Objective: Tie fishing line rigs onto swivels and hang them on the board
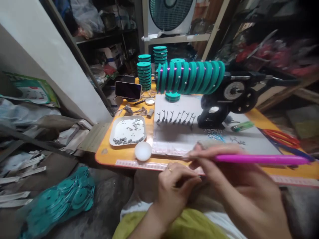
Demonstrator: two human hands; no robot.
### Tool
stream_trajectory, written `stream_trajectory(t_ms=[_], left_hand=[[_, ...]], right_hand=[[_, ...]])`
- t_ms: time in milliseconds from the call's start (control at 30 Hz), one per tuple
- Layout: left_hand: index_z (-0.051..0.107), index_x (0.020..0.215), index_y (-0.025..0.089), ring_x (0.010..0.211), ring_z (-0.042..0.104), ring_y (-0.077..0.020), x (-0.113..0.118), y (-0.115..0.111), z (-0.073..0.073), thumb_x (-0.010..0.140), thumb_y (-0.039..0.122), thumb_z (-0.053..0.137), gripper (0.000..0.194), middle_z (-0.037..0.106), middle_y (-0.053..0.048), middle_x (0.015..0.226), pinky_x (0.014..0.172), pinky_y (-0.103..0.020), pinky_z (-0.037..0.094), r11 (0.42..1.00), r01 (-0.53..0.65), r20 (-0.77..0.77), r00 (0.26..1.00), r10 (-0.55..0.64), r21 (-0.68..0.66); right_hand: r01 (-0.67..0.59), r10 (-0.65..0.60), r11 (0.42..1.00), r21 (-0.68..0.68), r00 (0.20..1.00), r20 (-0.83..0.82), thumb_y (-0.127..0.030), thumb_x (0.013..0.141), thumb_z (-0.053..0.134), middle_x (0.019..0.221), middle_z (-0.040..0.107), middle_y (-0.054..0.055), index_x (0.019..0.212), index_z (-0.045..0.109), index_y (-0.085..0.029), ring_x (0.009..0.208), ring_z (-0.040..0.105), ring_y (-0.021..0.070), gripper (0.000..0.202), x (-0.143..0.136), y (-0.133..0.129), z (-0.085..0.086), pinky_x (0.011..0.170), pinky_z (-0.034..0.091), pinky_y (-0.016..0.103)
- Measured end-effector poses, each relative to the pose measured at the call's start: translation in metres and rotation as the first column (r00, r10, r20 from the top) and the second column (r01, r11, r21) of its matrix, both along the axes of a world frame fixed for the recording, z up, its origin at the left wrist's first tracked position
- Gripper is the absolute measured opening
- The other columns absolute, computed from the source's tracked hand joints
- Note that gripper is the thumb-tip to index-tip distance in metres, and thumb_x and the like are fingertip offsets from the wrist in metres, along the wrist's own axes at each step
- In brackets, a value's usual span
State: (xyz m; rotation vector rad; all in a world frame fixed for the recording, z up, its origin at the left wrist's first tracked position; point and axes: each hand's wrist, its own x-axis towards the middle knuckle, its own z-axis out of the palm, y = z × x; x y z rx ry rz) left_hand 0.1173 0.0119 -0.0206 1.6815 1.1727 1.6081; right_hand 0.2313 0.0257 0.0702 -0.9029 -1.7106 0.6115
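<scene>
Landmark: flat white rectangular board (159, 132) on an orange tabletop (106, 146). The right hand (239, 186) grasped a slender magenta pen-shaped tool (261, 159), which lay roughly level across the board's near edge, thin tip pointing left. The left hand (174, 189) was curled just in front of the board, thumb and forefinger drawn together near the right fingertips; could not tell whether anything was pinched there. Left of the board: a shallow white rounded-square tray (121, 127) with small grey metallic pieces, and a round milky-white domed object (143, 151) just beside it. On the board: a row of small dark branching pieces (174, 118) and a black metal machine (216, 99).
</scene>
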Motion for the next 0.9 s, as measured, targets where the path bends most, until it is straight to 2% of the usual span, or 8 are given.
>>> stream_trajectory(t_ms=[67, 100, 167, 267, 433, 633, 900], left_hand=[[0.07, 0.086, 0.018, 0.075, 0.066, -0.0113, -0.002, 0.0, 0.007, 0.089, 0.019, 0.068, 0.003, 0.07, 0.001, 0.081, 0.071, -0.023, 0.054, 0.996, 0.026, 0.061, 0.998, -0.022, -0.079], [0.071, 0.081, 0.019, 0.073, 0.065, -0.0104, -0.003, 0.0, 0.01, 0.086, 0.014, 0.07, 0.007, 0.069, 0.002, 0.077, 0.07, -0.021, 0.052, 0.992, 0.029, 0.096, 0.995, -0.017, -0.123], [0.073, 0.081, 0.021, 0.074, 0.065, -0.0099, -0.006, 0.001, 0.015, 0.083, 0.011, 0.072, 0.01, 0.07, 0.002, 0.077, 0.071, -0.018, 0.051, 0.981, 0.029, 0.162, 0.987, 0.002, -0.193], [0.074, 0.082, 0.022, 0.073, 0.063, -0.0097, -0.009, 0.002, 0.017, 0.083, 0.013, 0.072, 0.01, 0.069, 0.002, 0.075, 0.07, -0.018, 0.05, 0.967, 0.061, 0.225, 0.974, -0.004, -0.247], [0.074, 0.085, 0.023, 0.077, 0.065, -0.0103, -0.011, 0.003, 0.018, 0.086, 0.015, 0.07, 0.008, 0.069, 0.002, 0.08, 0.074, -0.018, 0.051, 0.95, 0.152, 0.302, 0.951, -0.066, -0.272], [0.072, 0.086, 0.022, 0.076, 0.064, -0.01, -0.014, 0.002, 0.017, 0.087, 0.018, 0.069, 0.006, 0.066, 0.002, 0.079, 0.073, -0.017, 0.05, 0.931, 0.196, 0.313, 0.945, -0.096, -0.308], [0.072, 0.085, 0.022, 0.075, 0.063, -0.0099, -0.016, 0.002, 0.015, 0.087, 0.019, 0.069, 0.005, 0.064, 0.002, 0.079, 0.072, -0.017, 0.051, 0.926, 0.217, 0.359, 0.928, -0.098, -0.309]], right_hand=[[0.091, -0.112, 0.988, -0.125, 0.978, -0.177, -0.014, 0.092, 0.06, 0.098, 0.068, 0.002, 0.098, 0.064, -0.023, 0.093, 0.07, 0.0133, 0.011, 0.019, -0.004, -0.018, 0.081, 0.058, 0.018], [0.1, -0.136, 0.981, -0.168, 0.965, -0.223, -0.014, 0.093, 0.06, 0.098, 0.069, 0.002, 0.097, 0.063, -0.023, 0.093, 0.071, 0.0132, 0.011, 0.024, -0.005, -0.027, 0.083, 0.058, 0.019], [0.08, -0.144, 0.971, -0.226, 0.949, -0.279, -0.014, 0.093, 0.06, 0.096, 0.07, 0.0, 0.096, 0.063, -0.024, 0.091, 0.072, 0.0121, 0.01, 0.028, -0.008, -0.041, 0.085, 0.059, 0.02], [0.049, -0.135, 0.964, -0.261, 0.937, -0.322, -0.014, 0.094, 0.06, 0.09, 0.07, -0.002, 0.095, 0.063, -0.024, 0.087, 0.072, 0.0101, 0.011, 0.026, -0.01, -0.054, 0.083, 0.059, 0.017], [-0.039, -0.093, 0.946, -0.32, 0.917, -0.387, -0.016, 0.095, 0.059, 0.092, 0.07, -0.002, 0.097, 0.063, -0.025, 0.089, 0.072, 0.0103, 0.01, 0.022, -0.012, -0.059, 0.083, 0.059, 0.017], [-0.148, -0.057, 0.921, -0.362, 0.866, -0.497, -0.016, 0.096, 0.058, 0.094, 0.069, -0.002, 0.097, 0.063, -0.026, 0.086, 0.072, 0.0116, 0.011, 0.021, -0.013, -0.059, 0.082, 0.062, 0.023], [-0.189, -0.041, 0.908, -0.374, 0.849, -0.528, -0.017, 0.098, 0.056, 0.095, 0.068, 0.0, 0.098, 0.063, -0.025, 0.09, 0.072, 0.013, 0.011, 0.019, -0.012, -0.058, 0.083, 0.063, 0.026]])
